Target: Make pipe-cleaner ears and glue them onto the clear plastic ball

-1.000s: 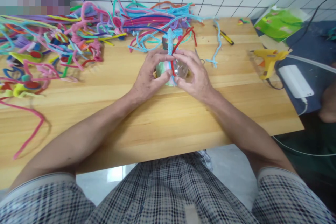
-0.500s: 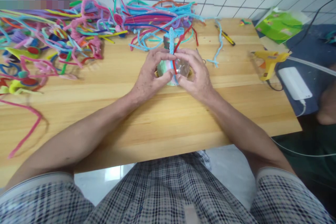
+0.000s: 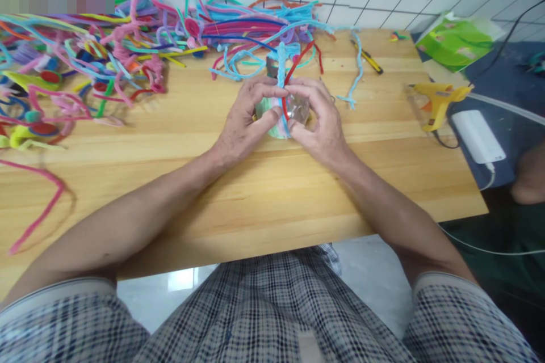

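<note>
Between my hands sits a clear rounded object [image 3: 298, 109], its left side covered in pastel strips. A braided light blue pipe cleaner [image 3: 281, 62] runs up its middle and sticks out beyond my fingers. Beside the braid, a red pipe cleaner [image 3: 300, 62] lies along the object, its far end bent out to the right. My left hand [image 3: 251, 113] curls round the left side, thumb and index fingertip against the middle. Closed from the right, my right hand [image 3: 320, 116] presses the red pipe cleaner with thumb and index finger. My fingers hide much of the object.
Tangled pipe cleaners [image 3: 140, 51] pile up along the tiled wall. A twisted blue strand [image 3: 357, 68] and a yellow utility knife [image 3: 371, 61] lie behind my right hand. At the right edge are a yellow glue gun [image 3: 440, 101], a white power bank [image 3: 477, 135] and a green packet [image 3: 455, 41].
My left thumb has lifted slightly and shifted back along the strips. The braid's top leans a little more to the right. Both hands otherwise stay in place.
</note>
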Action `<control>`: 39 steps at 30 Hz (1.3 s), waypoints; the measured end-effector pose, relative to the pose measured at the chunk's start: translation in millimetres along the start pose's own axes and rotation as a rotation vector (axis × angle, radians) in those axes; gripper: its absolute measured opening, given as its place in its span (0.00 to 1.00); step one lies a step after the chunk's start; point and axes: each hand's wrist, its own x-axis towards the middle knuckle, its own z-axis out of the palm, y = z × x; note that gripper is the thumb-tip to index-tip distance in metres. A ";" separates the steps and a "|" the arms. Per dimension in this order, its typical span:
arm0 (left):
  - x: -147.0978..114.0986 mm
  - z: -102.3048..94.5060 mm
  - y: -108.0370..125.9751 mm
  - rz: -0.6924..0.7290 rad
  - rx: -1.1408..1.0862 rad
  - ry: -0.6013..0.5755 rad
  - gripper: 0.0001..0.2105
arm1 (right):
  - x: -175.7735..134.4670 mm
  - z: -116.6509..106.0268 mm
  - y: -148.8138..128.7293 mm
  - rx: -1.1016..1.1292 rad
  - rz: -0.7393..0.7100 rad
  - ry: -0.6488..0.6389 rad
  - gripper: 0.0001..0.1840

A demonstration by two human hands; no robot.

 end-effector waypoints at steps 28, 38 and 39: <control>0.5 2.9 5.9 -0.108 -0.043 0.032 0.12 | 0.4 0.6 -2.9 0.024 0.086 -0.026 0.25; 0.6 4.5 7.2 -0.131 -0.037 0.056 0.15 | 0.4 1.1 -7.2 -0.007 0.115 -0.019 0.23; 0.6 4.7 7.6 -0.133 -0.038 0.057 0.15 | 0.3 0.7 -6.6 -0.002 0.116 -0.022 0.23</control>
